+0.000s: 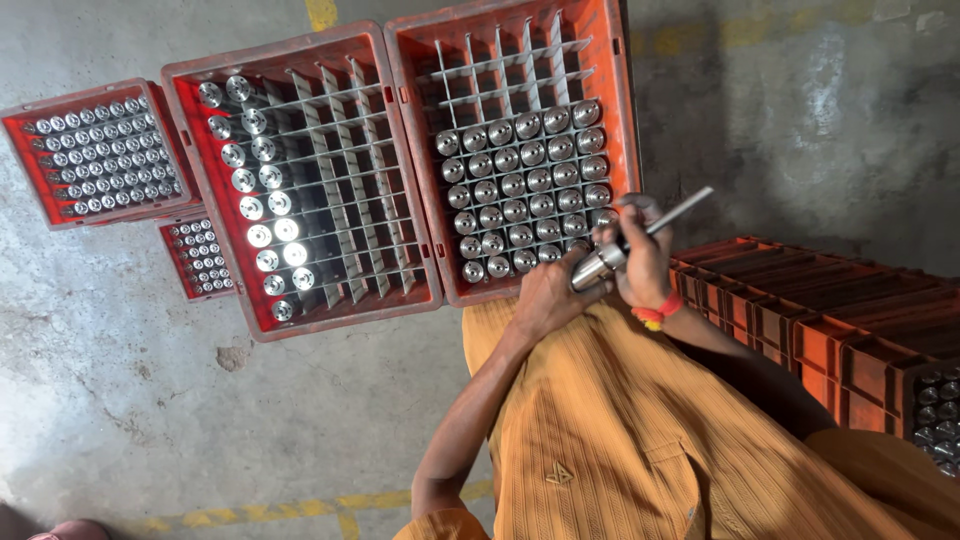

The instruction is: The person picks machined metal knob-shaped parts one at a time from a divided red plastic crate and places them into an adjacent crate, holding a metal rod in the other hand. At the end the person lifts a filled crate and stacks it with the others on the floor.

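- We hold a shiny steel cylindrical part with our left hand, fingers wrapped around its lower end so it points up and to the right.
- Our right hand, a red-and-yellow thread band at its wrist, is closed around a slim grey metal rod whose near end meets the part's upper end; whether the rod enters the part we cannot tell.
- Both hands sit close together above our lap in the ochre ribbed shirt, likely to steady the two pieces against each other.
- The part hovers just over the near right corner of a red plastic crate with grey dividers, whose near cells hold like steel parts standing on end while its far cells stand bare; that crate is the handiest to reach.
- Beside it, a second red divided crate carries parts only in its left columns.
- Farther left on the concrete floor lie two smaller red trays packed tight with small parts.
- At our right, stacked orange-red crates stand within arm's reach.
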